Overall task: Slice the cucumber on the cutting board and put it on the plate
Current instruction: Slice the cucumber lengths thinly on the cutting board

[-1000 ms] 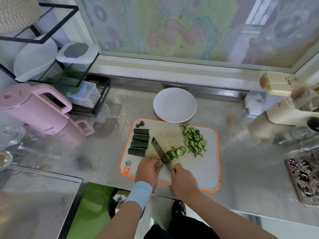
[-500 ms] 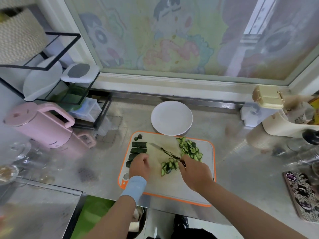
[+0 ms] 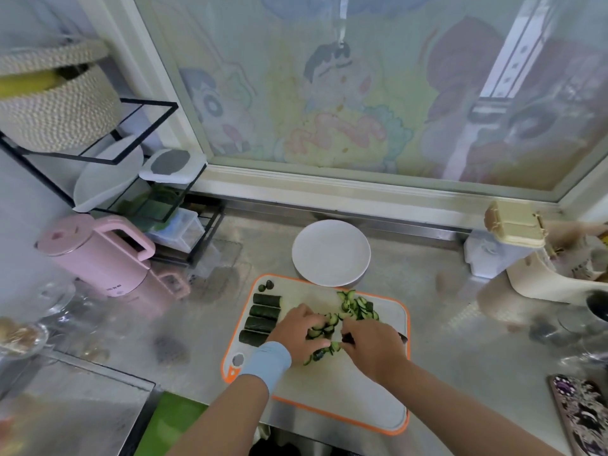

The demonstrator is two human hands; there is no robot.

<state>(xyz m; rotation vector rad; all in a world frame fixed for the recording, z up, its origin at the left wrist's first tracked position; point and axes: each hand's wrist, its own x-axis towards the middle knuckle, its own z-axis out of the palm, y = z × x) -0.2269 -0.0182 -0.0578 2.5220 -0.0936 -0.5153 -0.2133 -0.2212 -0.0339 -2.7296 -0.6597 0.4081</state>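
steel counter (image 3: 460, 327): everything sits on this; nothing on it matters for the job except the three things below.
cutting board (image 3: 345, 393): orange-rimmed, right under both hands.
plate (image 3: 330, 255): white, no cucumber on it yet, just past the board's far edge and well beyond the fingertips.
left hand (image 3: 297, 330): a second ago it was pinning the chunk being cut. Now its fingers and thumb are curled around a loose bunch of slices.
right hand (image 3: 373, 345): fingers wrapped tight, touching the same bunch from the other side. It was mid-chop a second ago, so the cutting has paused.
uncut chunks (image 3: 261, 319): four dark green lengths in a row, just beside the back of the left hand, not touched.
older slices (image 3: 357, 306): a heap just beyond the right hand's knuckles.
fresh slices (image 3: 320, 330): squeezed between the two sets of fingers, still on the board.
knife (image 3: 403, 338): mostly hidden under the right hand, only a dark end pokes out on its outer side.
what it means: looks like he's switched from slicing to scooping, probably a first load for the plate. Four chunks to go, so roughly a third done imo.
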